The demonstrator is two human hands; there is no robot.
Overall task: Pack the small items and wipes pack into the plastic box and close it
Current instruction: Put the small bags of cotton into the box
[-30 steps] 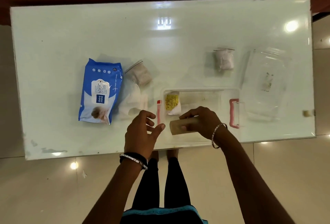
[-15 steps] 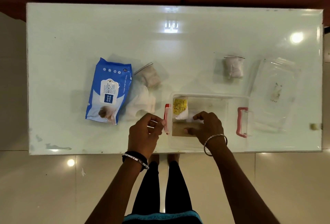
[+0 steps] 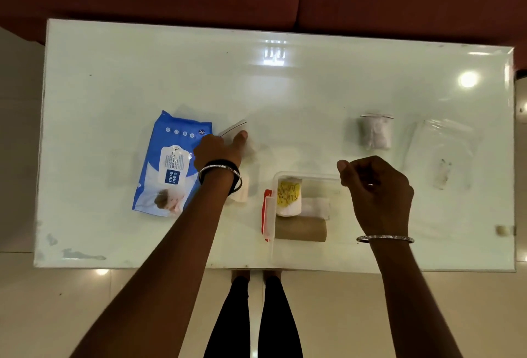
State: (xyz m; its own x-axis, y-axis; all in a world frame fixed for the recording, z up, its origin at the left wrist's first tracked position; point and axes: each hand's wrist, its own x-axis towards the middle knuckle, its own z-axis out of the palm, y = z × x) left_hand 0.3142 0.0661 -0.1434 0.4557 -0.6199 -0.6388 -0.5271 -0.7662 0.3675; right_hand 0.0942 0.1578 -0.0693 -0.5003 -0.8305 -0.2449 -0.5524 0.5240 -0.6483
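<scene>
Glass, pale green and glossy, makes up the rectangular table top (image 3: 142, 78) we look down on from the head camera. Near its six o'clock edge sits our clear plastic box (image 3: 306, 177) with a red latch (image 3: 265, 215) on its nine o'clock end, open on top. Inside it lie a brown cardboard roll (image 3: 301, 228) toward six o'clock, a white item with a yellow label (image 3: 288, 195) above that, and a small white packet (image 3: 315, 207) just beside the labelled one. Our right hand (image 3: 376, 195) hangs over the three o'clock half of the box, its fingers curled loosely toward the thumb with nothing visibly in it. Our left hand (image 3: 218, 149) reaches out at about ten o'clock from the box and rests on a small clear zip bag (image 3: 235, 129); we cannot tell whether the fingers have closed on it. Touching that hand on its nine o'clock side lies the blue and white wet wipes pack (image 3: 168, 166), flat on the glass. Another clear bag holding something white (image 3: 376, 132) stands at one o'clock from the box, well apart. The transparent box lid (image 3: 442, 158) lies at two o'clock, near the table's end.
</scene>
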